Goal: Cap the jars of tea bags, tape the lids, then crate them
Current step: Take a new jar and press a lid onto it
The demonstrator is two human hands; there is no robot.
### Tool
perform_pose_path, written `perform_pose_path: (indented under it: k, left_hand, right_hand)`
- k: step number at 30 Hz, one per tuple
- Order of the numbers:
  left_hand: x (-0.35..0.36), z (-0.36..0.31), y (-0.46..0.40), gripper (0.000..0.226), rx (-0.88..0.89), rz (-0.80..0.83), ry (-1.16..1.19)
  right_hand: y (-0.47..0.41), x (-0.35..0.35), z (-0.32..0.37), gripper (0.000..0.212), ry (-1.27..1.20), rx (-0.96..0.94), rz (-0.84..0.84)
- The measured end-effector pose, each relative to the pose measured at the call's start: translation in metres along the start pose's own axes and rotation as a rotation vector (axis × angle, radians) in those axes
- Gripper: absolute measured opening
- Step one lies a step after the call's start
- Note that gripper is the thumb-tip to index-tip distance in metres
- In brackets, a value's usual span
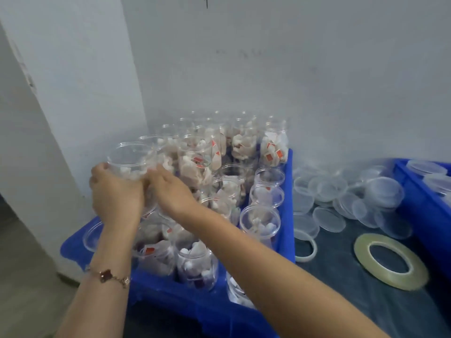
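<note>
Clear round plastic jar of tea bags [131, 159], uncapped: held above the blue plastic crate [289, 191] at its far left corner, left hand [116, 191] and right hand [170, 189] each with grip wrapped round its lower body. Likely light, thin-walled, slick; best held low at the sides. Neighbouring open jars [266, 215] crowd close. Loose clear lids [329, 189] heaped on the dark desk [341, 276], right; tape roll [390, 261] nearer.

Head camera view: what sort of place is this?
Probably a small packing workroom. A blue crate holds many open jars of tea bags, loose clear lids lie heaped on the table, and a tape roll lies ready.
</note>
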State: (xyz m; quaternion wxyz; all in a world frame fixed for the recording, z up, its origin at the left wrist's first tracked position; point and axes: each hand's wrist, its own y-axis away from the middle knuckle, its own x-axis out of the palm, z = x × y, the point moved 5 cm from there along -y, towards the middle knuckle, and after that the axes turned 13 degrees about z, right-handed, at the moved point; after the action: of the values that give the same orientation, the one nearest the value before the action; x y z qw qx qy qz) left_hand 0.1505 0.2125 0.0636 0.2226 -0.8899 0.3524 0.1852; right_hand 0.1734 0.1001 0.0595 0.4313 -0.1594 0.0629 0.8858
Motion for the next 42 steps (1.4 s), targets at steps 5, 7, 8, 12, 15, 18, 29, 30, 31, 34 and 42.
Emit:
perform_pose_path:
  k: [5, 7, 8, 12, 15, 18, 29, 30, 31, 34, 42]
  left_hand:
    - [0.000, -0.071, 0.052, 0.076, 0.224, -0.002, 0.045]
    - [0.018, -0.102, 0.086, 0.080, 0.325, 0.061, 0.074]
    - [0.030, -0.116, 0.103, 0.082, 0.368, 0.100, 0.100]
    - [0.087, -0.153, 0.172, 0.090, 0.441, 0.297, 0.248]
    - [0.133, -0.161, 0.223, 0.098, 0.464, 0.424, 0.303]
    - [0.183, -0.148, 0.268, 0.109, 0.389, 0.623, 0.295]
    - [0.275, -0.073, 0.309, 0.098, 0.358, 0.880, 0.086]
    - [0.277, -0.069, 0.308, 0.098, 0.366, 0.860, 0.077]
    - [0.279, -0.066, 0.306, 0.098, 0.376, 0.841, 0.080]
    - [0.287, -0.058, 0.310, 0.085, 0.305, 0.912, 0.234]
    - [0.295, -0.051, 0.315, 0.097, 0.239, 0.840, 0.218]
  right_hand:
    - [0.081, -0.040, 0.013, 0.049, 0.044, -0.204, -0.248]
    - [0.120, -0.064, 0.009, 0.059, 0.014, -0.225, -0.398]
    - [0.138, -0.076, 0.004, 0.060, -0.007, -0.240, -0.462]
    - [0.207, -0.117, -0.026, 0.054, -0.058, -0.250, -0.689]
    - [0.251, -0.140, -0.061, 0.041, -0.105, -0.197, -0.843]
    - [0.286, -0.155, -0.105, 0.044, -0.157, -0.101, -0.958]
    - [0.329, -0.172, -0.212, 0.054, -0.078, 0.367, -0.922]
    - [0.329, -0.182, -0.213, 0.056, -0.028, 0.376, -0.932]
    - [0.328, -0.194, -0.212, 0.054, 0.033, 0.385, -0.948]
    - [0.319, -0.246, -0.207, 0.036, 0.293, 0.419, -1.023]
    - [0.267, -0.330, -0.253, 0.029, 0.739, 0.821, -0.755]
